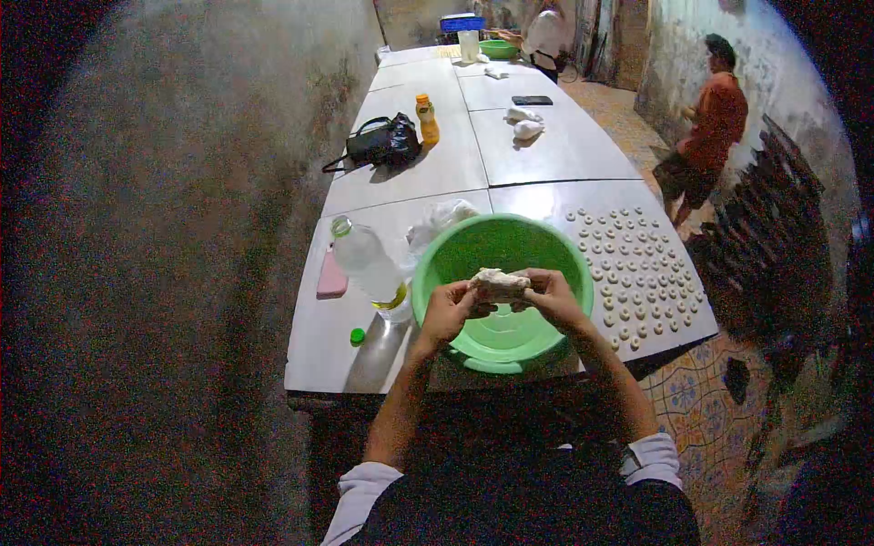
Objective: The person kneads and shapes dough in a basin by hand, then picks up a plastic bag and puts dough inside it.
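Observation:
A pale lump of dough (499,281) is held between my two hands, above a large green basin (501,357). My left hand (449,309) grips its left end with the fingers closed. Around the right end are the closed fingers of my right hand (553,296). Left of the basin stands a clear bottle (364,264) with its mouth uncovered, and a green cap (357,337) lies near its base. Many small ring-shaped dough pieces (635,268) lie in rows on the table to the right of the basin.
The long white table (564,155) also bears a pink phone (332,276), a plastic bag (446,218), a black bag (391,143), an orange bottle (426,120), white bundles (526,126) and a dark phone (532,100). One person (715,118) walks at right; another (546,41) is at the far end.

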`<action>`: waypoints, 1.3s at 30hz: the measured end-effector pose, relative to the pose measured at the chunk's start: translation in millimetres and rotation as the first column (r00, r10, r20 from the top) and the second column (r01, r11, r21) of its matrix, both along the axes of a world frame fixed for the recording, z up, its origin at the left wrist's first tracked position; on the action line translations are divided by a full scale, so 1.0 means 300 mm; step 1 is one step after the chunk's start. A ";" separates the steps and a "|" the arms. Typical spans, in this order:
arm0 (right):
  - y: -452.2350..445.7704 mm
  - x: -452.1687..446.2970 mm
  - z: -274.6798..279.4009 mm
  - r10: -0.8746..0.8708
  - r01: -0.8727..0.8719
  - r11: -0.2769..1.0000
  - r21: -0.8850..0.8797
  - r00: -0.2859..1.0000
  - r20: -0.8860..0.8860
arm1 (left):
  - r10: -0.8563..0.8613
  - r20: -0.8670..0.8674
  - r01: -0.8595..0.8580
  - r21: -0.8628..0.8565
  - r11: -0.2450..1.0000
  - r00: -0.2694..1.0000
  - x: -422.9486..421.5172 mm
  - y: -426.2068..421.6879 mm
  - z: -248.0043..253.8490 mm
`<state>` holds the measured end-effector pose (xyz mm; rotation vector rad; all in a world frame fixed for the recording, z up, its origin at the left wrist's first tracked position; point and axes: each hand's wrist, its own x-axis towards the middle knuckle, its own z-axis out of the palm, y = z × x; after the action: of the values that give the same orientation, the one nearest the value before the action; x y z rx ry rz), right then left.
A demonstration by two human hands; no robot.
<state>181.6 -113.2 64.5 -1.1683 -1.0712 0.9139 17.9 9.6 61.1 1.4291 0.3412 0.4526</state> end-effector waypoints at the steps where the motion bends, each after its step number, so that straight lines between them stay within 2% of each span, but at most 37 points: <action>1: -0.006 0.003 0.002 -0.003 0.003 1.000 0.001 1.000 0.000 | -0.003 0.000 0.003 0.001 1.000 1.000 0.001 -0.003 -0.001; 3: -0.014 0.005 0.005 -0.051 0.051 0.997 0.053 0.999 0.004 | 0.001 0.057 0.002 -0.048 0.999 0.998 0.000 -0.008 -0.007; 5: -0.004 -0.005 -0.010 -0.079 0.079 0.997 0.022 0.997 -0.006 | -0.019 0.015 0.019 -0.063 0.998 1.000 0.009 -0.018 0.004; 6: 0.003 -0.022 -0.018 -0.232 0.216 0.970 0.111 0.959 0.164 | -0.032 0.057 0.039 -0.139 0.990 0.998 0.021 -0.026 0.001; 7: 0.008 -0.045 -0.023 -0.385 0.327 0.919 0.221 0.869 0.312 | -0.040 0.100 0.061 -0.212 0.975 0.994 0.032 -0.032 0.000; 8: -0.021 -0.085 0.022 -0.335 0.319 0.942 0.102 0.892 0.303 | -0.062 0.109 0.089 -0.262 0.961 0.992 0.040 -0.036 0.011; 9: -0.023 -0.101 0.008 -0.343 0.305 0.939 0.159 0.840 0.420 | -0.061 0.111 0.089 -0.261 0.961 0.992 0.054 -0.032 -0.005; 11: -0.035 -0.110 -0.034 -0.178 0.188 0.981 0.040 0.813 0.554 | 0.119 0.151 -0.120 -0.005 0.993 0.981 0.078 -0.031 -0.026; 12: -0.036 -0.105 -0.043 -0.177 0.186 0.982 0.040 0.813 0.555 | 0.157 0.143 -0.167 0.060 0.984 0.977 0.082 -0.033 -0.037; 14: -0.039 -0.101 -0.030 -0.184 0.159 0.982 0.100 0.926 0.330 | 0.141 0.095 -0.146 0.046 0.988 0.985 0.083 -0.020 -0.040; 15: -0.036 -0.071 -0.021 -0.198 0.152 0.976 0.157 0.922 0.334 | 0.119 0.043 -0.121 0.033 0.992 0.992 0.081 -0.011 -0.041; 18: -0.055 -0.048 0.062 -0.282 0.248 0.959 0.134 0.869 0.407 | 0.085 0.036 -0.088 0.071 0.994 0.996 0.077 -0.002 -0.051; 19: -0.046 -0.055 0.071 -0.301 0.215 0.951 0.222 0.804 0.513 | 0.041 0.037 -0.044 0.085 0.995 0.998 0.078 -0.007 -0.042; 20: -0.040 -0.067 0.079 -0.329 0.171 0.937 0.305 0.725 0.605 | 0.116 0.005 -0.116 0.090 0.989 0.993 0.074 -0.037 -0.010; 21: -0.043 -0.085 0.085 -0.304 0.129 0.946 0.296 0.664 0.683 | 0.113 0.003 -0.113 0.089 0.990 0.994 0.084 -0.035 -0.026; 23: -0.043 -0.115 0.073 -0.287 0.132 0.957 0.258 0.301 0.909 | 0.039 0.124 -0.077 0.318 0.945 0.992 0.100 -0.027 -0.045; 24: -0.048 -0.115 0.075 -0.289 0.134 0.956 0.259 0.303 0.908 | -0.029 0.094 0.008 0.219 0.976 0.995 0.093 -0.018 -0.053; 26: -0.049 -0.100 0.089 -0.235 0.156 0.965 0.210 0.163 0.958 | -0.052 0.100 0.032 0.195 0.980 0.994 0.077 -0.041 -0.007; 27: -0.040 -0.081 0.078 -0.236 0.155 0.965 0.211 0.165 0.958 | -0.072 0.102 0.055 0.162 0.985 0.992 0.067 -0.050 0.003; 28: -0.022 -0.046 0.055 -0.204 0.083 0.979 0.187 0.449 0.870 | -0.093 0.006 0.091 0.155 0.984 0.996 0.066 -0.046 -0.001; 29: -0.005 -0.018 0.049 -0.139 0.006 0.982 0.186 0.689 0.711 | -0.094 0.004 0.092 0.157 0.983 0.996 0.068 -0.037 -0.023; 30: 0.008 0.005 0.046 -0.165 0.033 0.973 0.227 0.788 0.593 | -0.101 0.021 0.102 -0.043 0.994 0.995 0.072 -0.024 -0.055; 31: -0.003 0.001 0.072 -0.240 0.118 0.965 0.232 0.752 0.614 | -0.104 0.038 0.110 -0.242 0.964 0.994 0.071 -0.030 -0.036; 32: -0.005 -0.015 0.090 -0.299 0.124 0.945 0.304 0.704 0.644 | -0.102 0.038 0.108 -0.241 0.964 0.994 0.068 -0.034 -0.019; 33: 0.000 -0.040 0.097 -0.359 0.124 0.919 0.374 0.654 0.666 | -0.112 0.109 0.148 -0.428 0.892 0.988 0.064 -0.037 0.000; 35: 0.018 -0.091 0.059 -0.277 0.028 0.949 0.314 0.549 0.788 | -0.092 0.247 0.248 -0.733 0.634 0.965 0.055 -0.064 0.068; 36: 0.032 -0.106 0.051 -0.410 0.061 0.894 0.444 0.512 0.755 | -0.253 0.566 0.617 -0.670 0.412 0.785 0.064 0.001 -0.040; 37: 0.036 -0.094 0.048 -0.410 0.062 0.894 0.444 0.512 0.755 | -0.254 0.566 0.617 -0.670 0.412 0.784 0.068 -0.011 -0.022; 39: 0.062 -0.056 0.042 -0.307 0.165 0.935 0.313 0.818 0.487 | -0.171 0.416 0.439 -0.724 0.533 0.893 0.073 -0.037 0.018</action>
<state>164.7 -94.7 77.1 -1.3317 -1.3979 0.2324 40.0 -1.7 66.5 0.4664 0.0083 0.1542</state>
